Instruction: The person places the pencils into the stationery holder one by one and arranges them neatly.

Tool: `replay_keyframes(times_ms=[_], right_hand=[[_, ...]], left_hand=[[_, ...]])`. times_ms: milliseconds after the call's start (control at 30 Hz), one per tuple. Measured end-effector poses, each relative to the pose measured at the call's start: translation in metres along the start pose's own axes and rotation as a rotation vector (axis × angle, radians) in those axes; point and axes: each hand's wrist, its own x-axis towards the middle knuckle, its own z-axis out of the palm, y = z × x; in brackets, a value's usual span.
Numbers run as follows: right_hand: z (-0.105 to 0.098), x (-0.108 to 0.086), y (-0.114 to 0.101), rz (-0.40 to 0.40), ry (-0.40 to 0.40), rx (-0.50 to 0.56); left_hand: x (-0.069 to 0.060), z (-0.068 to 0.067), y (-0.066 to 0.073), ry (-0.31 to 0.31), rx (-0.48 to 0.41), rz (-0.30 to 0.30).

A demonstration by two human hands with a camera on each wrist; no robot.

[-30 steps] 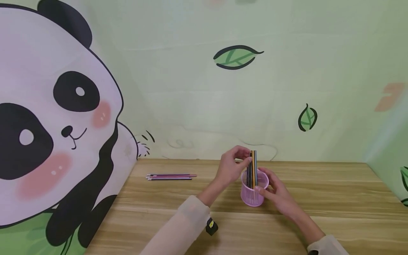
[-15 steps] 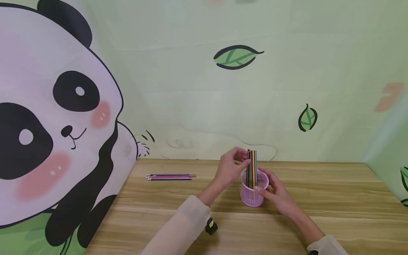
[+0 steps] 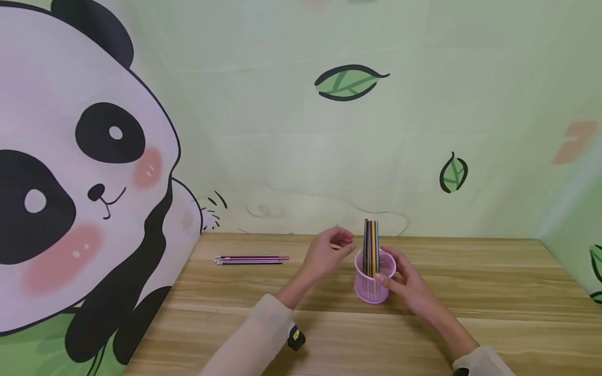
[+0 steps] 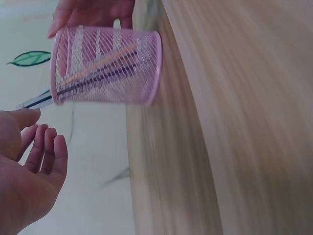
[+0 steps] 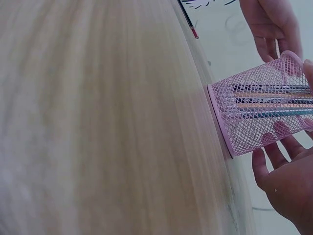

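Observation:
A pink mesh pencil cup (image 3: 371, 290) stands upright on the table, with several pencils (image 3: 370, 240) in black, orange and grey leaning in it. My right hand (image 3: 411, 287) grips the cup's right side, thumb near the rim; in the right wrist view its fingers (image 5: 274, 154) curl round the mesh. Just left of the cup, my left hand (image 3: 326, 255) hovers with loosely bent fingers and holds nothing. The left wrist view shows that hand (image 4: 32, 171) apart from the pencil tips. Several more pencils (image 3: 251, 259) lie side by side on the table at the left.
The wooden table (image 3: 470, 313) meets a pale green backdrop (image 3: 263, 130) along its far edge. A large printed panda (image 3: 155, 219) covers the backdrop at left. A black wrist camera (image 3: 296, 338) sits at the left sleeve.
My left hand has let go of a pencil in the cup and moved left, away from it. The right hand stays on the cup.

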Motion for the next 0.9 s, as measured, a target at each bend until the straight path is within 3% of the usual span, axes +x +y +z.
replay_keyframes(times_ms=[233, 467, 700, 900], right_hand=[[0.002, -0.002, -0.001, 0.008, 0.001, -0.003], [0.001, -0.001, 0.001, 0.006, 0.002, -0.004], [0.001, -0.001, -0.001, 0.009, -0.001, 0.002], [0.001, -0.003, -0.004, -0.011, -0.003, 0.001]], left_hand=[[-0.015, -0.032, -0.016, -0.017, 0.099, -0.014], [-0.023, -0.074, -0.030, -0.011, 0.183, -0.012], [-0.031, -0.115, -0.047, -0.005, 0.293, -0.076], [-0.037, -0.135, -0.070, -0.013, 0.353, -0.105]])
